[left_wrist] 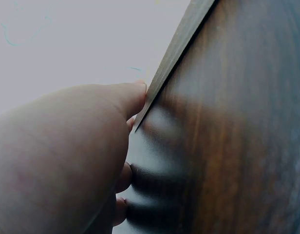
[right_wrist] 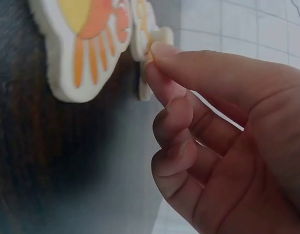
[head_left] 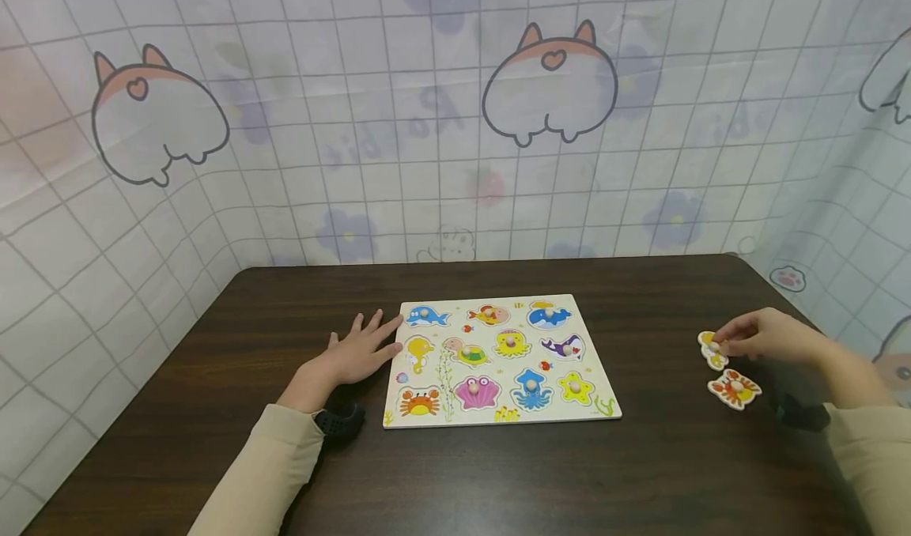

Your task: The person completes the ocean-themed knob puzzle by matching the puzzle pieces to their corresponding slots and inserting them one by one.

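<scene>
A white peg puzzle board with colourful sea animals lies mid-table. My left hand rests at its left edge, fingers spread, thumb and index fingertip against the rim. In the left wrist view the thumb touches the board's side. Over at the right, my right hand pinches the knob of a yellow puzzle piece, seemingly the seahorse. The right wrist view shows thumb and index finger meeting at that piece, seen nearly edge-on. Just nearer lies a loose orange crab piece, its knob facing up.
On the board, the seahorse picture and crab picture show no knobs, while other animals, such as the pink shell, have them. The dark wooden table meets a patterned cloth backdrop behind and at both sides.
</scene>
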Demonstrator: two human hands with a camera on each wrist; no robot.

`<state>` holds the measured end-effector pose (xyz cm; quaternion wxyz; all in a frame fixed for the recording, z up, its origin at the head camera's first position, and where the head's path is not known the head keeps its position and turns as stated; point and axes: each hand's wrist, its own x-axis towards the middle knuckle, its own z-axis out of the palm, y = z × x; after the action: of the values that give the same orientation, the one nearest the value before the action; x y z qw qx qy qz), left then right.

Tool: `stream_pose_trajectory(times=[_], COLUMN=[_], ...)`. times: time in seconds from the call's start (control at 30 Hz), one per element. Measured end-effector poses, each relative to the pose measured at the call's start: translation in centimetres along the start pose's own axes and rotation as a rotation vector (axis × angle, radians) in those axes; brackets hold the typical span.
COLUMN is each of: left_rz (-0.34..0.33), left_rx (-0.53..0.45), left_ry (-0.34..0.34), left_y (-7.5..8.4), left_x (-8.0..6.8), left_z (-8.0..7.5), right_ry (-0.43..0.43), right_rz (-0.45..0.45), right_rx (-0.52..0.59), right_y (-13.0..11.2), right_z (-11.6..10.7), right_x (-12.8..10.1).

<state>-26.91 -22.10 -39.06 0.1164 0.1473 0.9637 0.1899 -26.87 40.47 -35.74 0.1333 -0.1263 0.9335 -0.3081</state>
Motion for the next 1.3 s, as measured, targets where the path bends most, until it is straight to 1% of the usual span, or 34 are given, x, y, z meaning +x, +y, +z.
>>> stream_pose_trajectory(times=[0.13,0.33,0.5,0.7,0.8,1.03,1.2,1.3], left_rz=[0.002,-0.004,-0.005,0.001,-0.001,-0.007,-0.006,-0.006], left_rx=[-0.002,-0.005,0.000,-0.008,-0.004,0.009,0.012,0.010], left_ry=[0.000,-0.001,0.002,-0.002,-0.002,0.000,0.001,0.007], left_y=[0.0,0.1,0.1,0.2,0.3,0.2,0.2,0.2], left_x=[0.0,0.0,-0.1,-0.1,-0.2,-0.1,-0.1,-0.1], left_z=[0.0,0.0,0.0,0.0,0.0,0.0,0.0,0.0], right_ry=[0.019,0.054,0.086,0.107,0.134,0.185,0.204,0.201], right_rz=[-0.001,0.012,-0.011,-0.045,-0.054,-0.090,-0.130,-0.154], right_rx=[-0.019,-0.075,-0.160,-0.200,-0.227,-0.240,-0.242,-0.247], right_y=[0.3,-0.1,-0.6,-1.2,-1.5,-3.0,-4.9,-6.0], right_z=[0.2,0.4,0.8,1.2,1.3,1.4,1.5,1.7], right_x=[0.2,0.3,0.5,0.7,0.8,0.9,0.9,1.2])
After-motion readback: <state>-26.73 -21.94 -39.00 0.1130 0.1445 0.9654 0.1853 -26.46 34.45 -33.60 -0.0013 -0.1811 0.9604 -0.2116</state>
